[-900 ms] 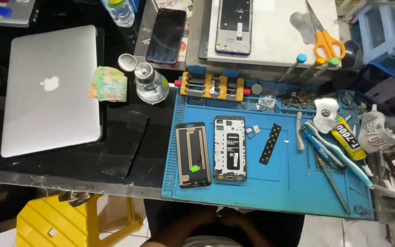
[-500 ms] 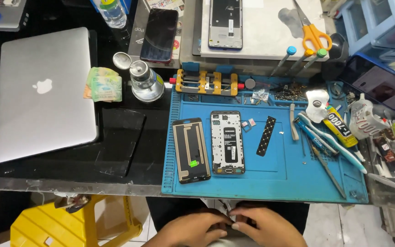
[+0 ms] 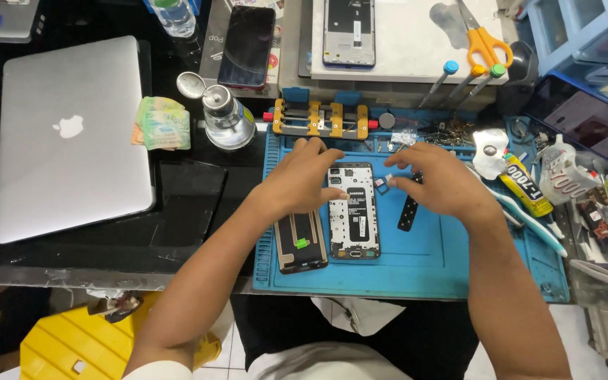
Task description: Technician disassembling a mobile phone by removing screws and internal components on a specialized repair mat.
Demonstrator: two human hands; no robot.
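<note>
I am sitting at a blue mat [image 3: 459, 274] with both hands out over it. In the middle of the mat is an open phone [image 3: 353, 211], lying flat with its back off, so I can see its insides. I am using that phone as my marker for where things are.

My left hand [image 3: 304, 176] is resting on the phone's top left corner, with fingers loosely curled, and one fingertip is touching the phone. It is not pinching anything. It is also covering the top of the back cover [image 3: 301, 243], which is lying just left of the phone.

My right hand [image 3: 439, 181] is just right of the phone's top. Its fingers are pressed close together around a tiny tray [image 3: 381, 186] that is lying beside the phone's top right corner. I cannot tell if I am really holding it yet. A thin black strip [image 3: 408, 210] is lying to the right of the phone, partly under this hand.

I think the phone is light and stiff but easy to break, with little parts showing. I would be holding it by its long edges, not poking the middle. The tiny tray looks very light and slippery, so fingertips on its edges are best.

Beyond the phone's top is a yellow clamp [image 3: 318, 121].
</note>
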